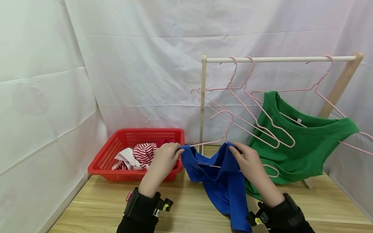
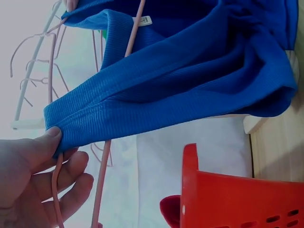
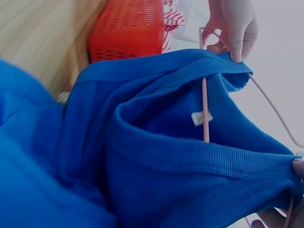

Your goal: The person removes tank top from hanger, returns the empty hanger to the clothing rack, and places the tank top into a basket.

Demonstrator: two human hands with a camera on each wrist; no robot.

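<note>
A blue sleeveless top (image 1: 236, 191) hangs over the wooden table between both hands, its lower part drooping toward the tabletop. My left hand (image 1: 164, 158) pinches one shoulder strap between thumb and fingers; in the left wrist view, a pink hanger (image 2: 103, 180) passes by those fingers. The other strap is pinched by my right hand (image 1: 250, 161). The hanger runs through the top, its hook rising above the neckline and its lower bar crossing the neck opening. A small white label (image 3: 199, 118) shows inside the neck.
A red basket (image 1: 137, 175) with red-and-white striped clothes (image 1: 144, 153) stands at left. Behind at right, a rack's white rail (image 1: 279, 59) carries two bare pink hangers and another bearing a green sleeveless top (image 1: 294, 149). White cloth walls (image 1: 145, 64) enclose the table.
</note>
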